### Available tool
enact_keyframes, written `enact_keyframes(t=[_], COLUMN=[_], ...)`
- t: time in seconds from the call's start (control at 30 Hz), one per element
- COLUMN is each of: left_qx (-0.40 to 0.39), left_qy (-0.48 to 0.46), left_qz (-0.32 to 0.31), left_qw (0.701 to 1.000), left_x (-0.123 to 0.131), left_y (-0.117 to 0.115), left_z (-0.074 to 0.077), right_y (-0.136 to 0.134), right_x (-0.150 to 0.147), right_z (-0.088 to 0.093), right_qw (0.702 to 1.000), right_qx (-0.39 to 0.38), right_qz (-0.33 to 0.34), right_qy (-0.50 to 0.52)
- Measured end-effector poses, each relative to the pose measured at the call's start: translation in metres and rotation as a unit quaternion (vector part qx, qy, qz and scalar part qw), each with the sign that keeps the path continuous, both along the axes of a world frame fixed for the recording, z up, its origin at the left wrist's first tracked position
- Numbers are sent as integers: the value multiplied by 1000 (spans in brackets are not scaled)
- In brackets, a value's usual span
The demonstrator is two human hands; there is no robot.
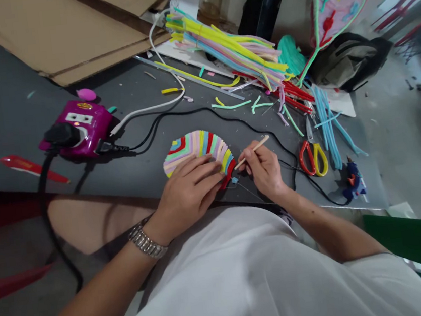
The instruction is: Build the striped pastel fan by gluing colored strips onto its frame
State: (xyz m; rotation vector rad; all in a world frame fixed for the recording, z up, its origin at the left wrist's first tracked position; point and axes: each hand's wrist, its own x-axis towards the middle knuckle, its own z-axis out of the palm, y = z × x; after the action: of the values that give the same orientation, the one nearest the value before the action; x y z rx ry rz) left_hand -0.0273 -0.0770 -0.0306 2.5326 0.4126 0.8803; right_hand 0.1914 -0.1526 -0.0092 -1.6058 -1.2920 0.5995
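1. Although partly covered by fingers, a fan-shaped panel of striped pastel strips lying flat on a dark grey tabletop, close to the front edge and within easy reach of both hands.
2. Left hand spread, fingers side by side and pressed down across the panel, apparently to stop it sliding or lifting; a metal link watch on that wrist.
3. Right hand closed in a pencil-like pinch on a thin wooden stick, its lower tip angled to the panel's red-edged right side, seemingly for close work in a spot too narrow for a fingertip.
4. Just below that edge, between the hands, a small blue speck, too small to identify.
5. To the right of the right hand, red-and-yellow-handled scissors and a blue glue gun, probably set there for a quick reach.
6. Behind the panel, a black cable curving across the table towards a magenta power socket, apparently routed around the working area.
7. Farther back, a loose bundle of coloured strips, probably stacked there as a supply, away from the hands.
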Motion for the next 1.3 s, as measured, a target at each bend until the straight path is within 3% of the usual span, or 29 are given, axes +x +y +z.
enact_keyframes(t=[0.23, 0.43, 0.63, 0.87, 1.07, 1.3], left_qx=[11, 32, 22, -23, 5, 34], left_qy=[3, 32, 38, -33, -20, 11], left_qz=[1, 1, -12, -24, -15, -7], left_qw=[1000, 999, 999, 999, 1000, 999], left_x=[-10, -8, -9, -19, -21, -21], left_y=[-9, -8, -5, -3, -5, -6], left_z=[-4, -6, -7, -7, -7, -4], right_y=[-31, -28, -17, -29, -35, -34], right_x=[-7, -5, -5, -12, -22, -23], right_z=[-6, -11, -7, 3, 1, -7], right_qw=[994, 979, 942, 990, 969, 967], right_qx=[72, 97, 93, 37, 121, 115], right_qz=[49, 99, 171, 89, 149, 150], right_qy=[-68, -152, -273, -101, -153, -173])
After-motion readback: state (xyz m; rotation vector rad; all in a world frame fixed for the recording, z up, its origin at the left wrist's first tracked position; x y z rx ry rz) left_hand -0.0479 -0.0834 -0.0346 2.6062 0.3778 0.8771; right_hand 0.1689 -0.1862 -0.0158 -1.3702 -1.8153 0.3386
